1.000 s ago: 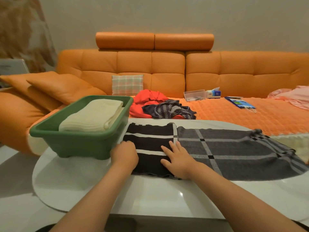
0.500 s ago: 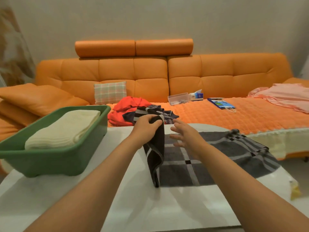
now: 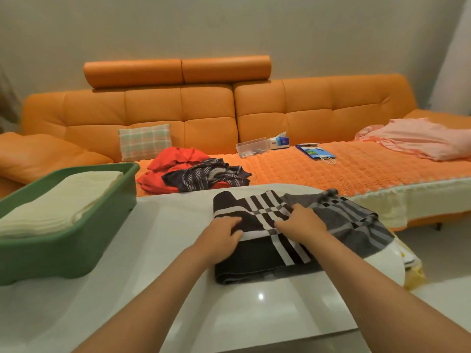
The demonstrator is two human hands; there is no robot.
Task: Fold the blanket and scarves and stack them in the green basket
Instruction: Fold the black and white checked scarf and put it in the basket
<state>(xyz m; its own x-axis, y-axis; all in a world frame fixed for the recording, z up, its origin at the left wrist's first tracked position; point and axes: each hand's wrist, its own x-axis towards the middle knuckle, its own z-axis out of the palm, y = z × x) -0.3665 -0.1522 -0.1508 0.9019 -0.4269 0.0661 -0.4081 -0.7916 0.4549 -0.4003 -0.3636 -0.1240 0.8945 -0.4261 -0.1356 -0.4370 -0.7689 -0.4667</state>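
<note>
Both hands work a black-and-grey checked scarf [image 3: 257,261] on the right half of a white tabletop [image 3: 158,250]. The scarf's black end is folded back over itself, and its grey end runs to the far right edge of the top. The left hand [image 3: 221,238] pinches the white-striped edge of the upper layer between thumb and bent fingers. The right hand [image 3: 303,225] lies just beside it on the same layer, fingers close together. Whether that hand presses the cloth or grips it cannot be told.

A green basket [image 3: 63,253] stands at the tabletop's left edge, well apart from the scarf, and runs out of view to the left. It holds one folded cream blanket [image 3: 63,200], which fills most of the basket and rises about level with its rim.

Behind the table is an orange sofa [image 3: 209,110]. On its seat a dark striped scarf [image 3: 206,174] lies crumpled on a red garment [image 3: 175,159]. Further right a clear plastic box [image 3: 252,147] holds small items too blurred to name. A tissue box [image 3: 280,141] touches its right end, with a tissue standing up out of it.
</note>
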